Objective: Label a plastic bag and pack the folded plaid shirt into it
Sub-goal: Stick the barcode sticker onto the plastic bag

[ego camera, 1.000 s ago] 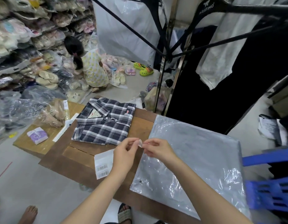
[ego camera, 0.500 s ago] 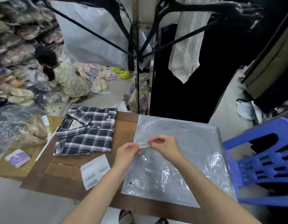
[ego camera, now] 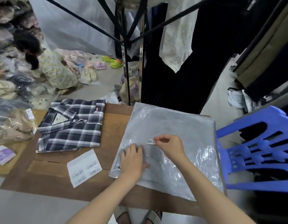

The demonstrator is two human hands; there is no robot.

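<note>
A stack of clear plastic bags lies flat on the right half of the brown table. My right hand pinches a small barcode sticker and holds it against the top bag. My left hand lies flat on the bag's near left part, fingers spread, holding nothing. The folded navy-and-white plaid shirt rests on the table's left side, apart from the bags. A white backing sheet with several barcode labels lies between the shirt and my left hand.
A blue plastic chair stands close on the right. A clothes rack with dark hanging garments rises behind the table. Bagged goods are piled at the left, where a person crouches on the floor. A small purple packet lies nearby.
Both hands held the sticker in the air before. Now my right hand has lowered it onto the bag, and my left hand has let go and pressed flat on the bag.
</note>
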